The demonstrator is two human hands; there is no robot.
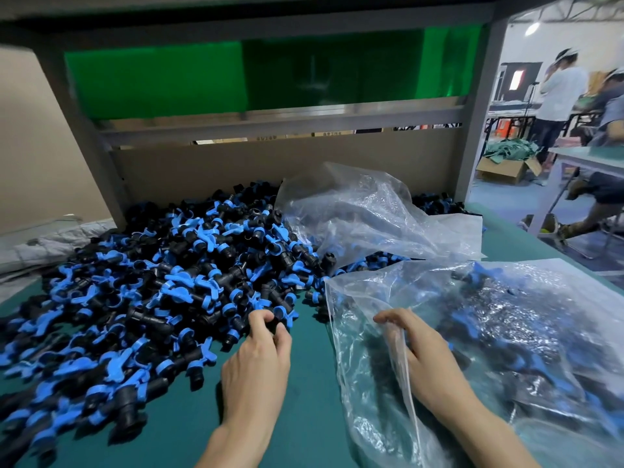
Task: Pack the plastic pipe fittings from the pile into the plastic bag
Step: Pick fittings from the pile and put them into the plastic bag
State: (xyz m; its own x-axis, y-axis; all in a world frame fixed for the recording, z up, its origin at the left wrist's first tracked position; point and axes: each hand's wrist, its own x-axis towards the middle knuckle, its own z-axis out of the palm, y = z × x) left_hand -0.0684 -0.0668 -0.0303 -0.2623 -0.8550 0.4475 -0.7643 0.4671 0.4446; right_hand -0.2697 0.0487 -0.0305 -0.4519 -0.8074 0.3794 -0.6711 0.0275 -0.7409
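Observation:
A large pile of black and blue plastic pipe fittings (162, 288) covers the left and middle of the green table. My left hand (260, 363) reaches to the pile's near right edge, and its fingers pinch a black fitting (274, 325). On the right lies a clear plastic bag (506, 332) with several fittings inside. My right hand (422, 363) holds the bag's open left edge, with plastic draped over the fingers.
A second clear bag (364, 211), crumpled, lies behind on the pile. A grey frame with a cardboard back panel (270, 163) borders the far side. The table's right edge (540, 244) drops off toward people and a white table at the far right.

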